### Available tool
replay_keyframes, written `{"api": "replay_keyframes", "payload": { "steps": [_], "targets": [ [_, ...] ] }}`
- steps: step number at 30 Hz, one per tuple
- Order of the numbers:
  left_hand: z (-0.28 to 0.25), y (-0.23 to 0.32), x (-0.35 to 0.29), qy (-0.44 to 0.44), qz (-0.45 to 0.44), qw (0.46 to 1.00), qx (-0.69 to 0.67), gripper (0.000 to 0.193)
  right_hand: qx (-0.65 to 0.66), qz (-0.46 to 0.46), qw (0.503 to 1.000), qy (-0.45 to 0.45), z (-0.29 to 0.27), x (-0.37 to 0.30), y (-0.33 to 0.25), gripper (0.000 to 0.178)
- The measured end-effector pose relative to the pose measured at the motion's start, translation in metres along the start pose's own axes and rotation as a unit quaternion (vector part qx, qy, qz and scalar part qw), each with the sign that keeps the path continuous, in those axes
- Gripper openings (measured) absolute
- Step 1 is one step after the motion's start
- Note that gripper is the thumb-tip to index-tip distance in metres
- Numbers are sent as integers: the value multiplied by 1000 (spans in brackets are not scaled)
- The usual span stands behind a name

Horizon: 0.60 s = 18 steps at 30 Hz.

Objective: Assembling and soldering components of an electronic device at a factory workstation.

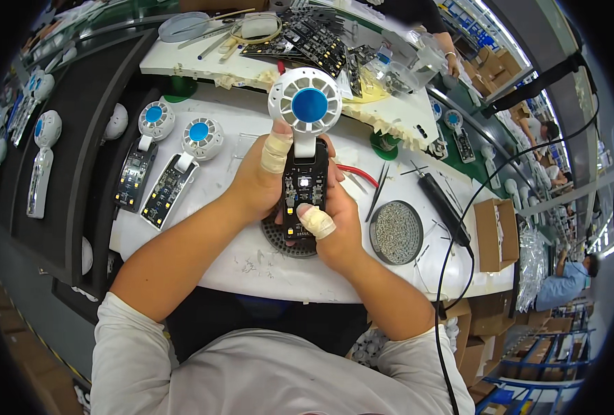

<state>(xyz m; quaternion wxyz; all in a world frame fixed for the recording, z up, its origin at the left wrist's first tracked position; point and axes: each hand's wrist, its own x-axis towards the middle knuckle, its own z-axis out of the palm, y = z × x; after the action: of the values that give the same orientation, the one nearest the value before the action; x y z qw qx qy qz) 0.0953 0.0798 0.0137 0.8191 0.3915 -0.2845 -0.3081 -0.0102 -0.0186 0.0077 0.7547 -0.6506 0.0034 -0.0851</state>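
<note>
The step looks like holding a small fan (pixel 306 146) steady with its black board (pixel 304 181) facing up. To do it well, I think the thumbs should push softly, best at the edges, so the tiny parts on the board don't get hurt. Holding the fan from both sides should help stop it from tipping, since the round head looks like the big end.

The fan is between the two hands, above the tabletop (pixel 232 261), with its head pointing away from the person. The left hand (pixel 257 173) is curled around the left side, its taped thumb up by the neck. The right hand (pixel 341 235) pinches the low end, with its taped thumb on the board and some fingers behind. I can't see all the fingers underneath. A round dark tray (pixel 271 238) sits below the fan, partly hidden. Two more fans (pixel 202 135) lie to the left.
</note>
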Motion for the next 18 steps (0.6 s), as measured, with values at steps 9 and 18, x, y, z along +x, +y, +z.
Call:
{"api": "replay_keyframes", "payload": {
  "steps": [9,18],
  "targets": [
    [-1,6,-2,-26,23,999,40,81,25,37,999,1,5,-5,-7,45],
    [-2,4,-2,-22,10,999,33,84,39,34,998,-19,3,-5,-7,48]
  ]
}}
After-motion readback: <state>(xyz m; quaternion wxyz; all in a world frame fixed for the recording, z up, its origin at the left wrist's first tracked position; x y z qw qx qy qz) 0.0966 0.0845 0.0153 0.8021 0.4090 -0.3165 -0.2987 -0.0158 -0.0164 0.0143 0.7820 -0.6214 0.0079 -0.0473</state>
